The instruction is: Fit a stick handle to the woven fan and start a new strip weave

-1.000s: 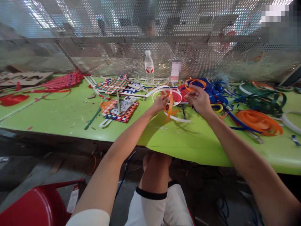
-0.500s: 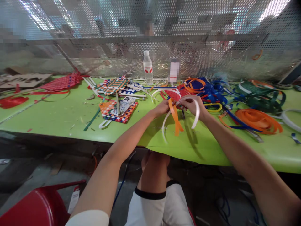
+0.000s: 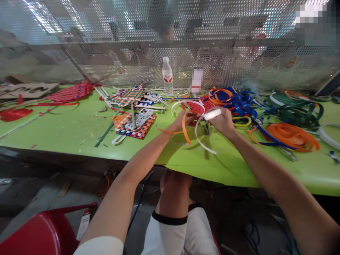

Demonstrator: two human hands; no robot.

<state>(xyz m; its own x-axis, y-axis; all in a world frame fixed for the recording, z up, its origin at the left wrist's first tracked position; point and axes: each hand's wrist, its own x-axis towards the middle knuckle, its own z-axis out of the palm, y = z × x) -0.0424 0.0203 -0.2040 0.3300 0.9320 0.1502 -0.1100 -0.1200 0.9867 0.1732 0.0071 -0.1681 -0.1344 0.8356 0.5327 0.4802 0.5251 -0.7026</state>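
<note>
Over the green table (image 3: 66, 131), my left hand (image 3: 186, 119) is closed on curved orange strips (image 3: 183, 130) that arc down and to the left. Close beside it, my right hand (image 3: 222, 122) is closed on a white strip (image 3: 202, 140) that loops down toward the table's front edge. The two hands almost touch. Loose white strips (image 3: 186, 103) and a red woven piece lie just behind them.
A woven mat with a phone (image 3: 139, 118) on it lies left of my hands. A water bottle (image 3: 167, 76) stands at the back by a perforated metal screen. Coils of orange strip (image 3: 292, 136), blue strip (image 3: 239, 101) and green strip (image 3: 294, 109) crowd the right. A red chair (image 3: 39, 230) is at lower left.
Both hands pulled back from the strip pile toward me, bringing orange and white strips. The strips have since swung, the orange to the left and the white lower.
</note>
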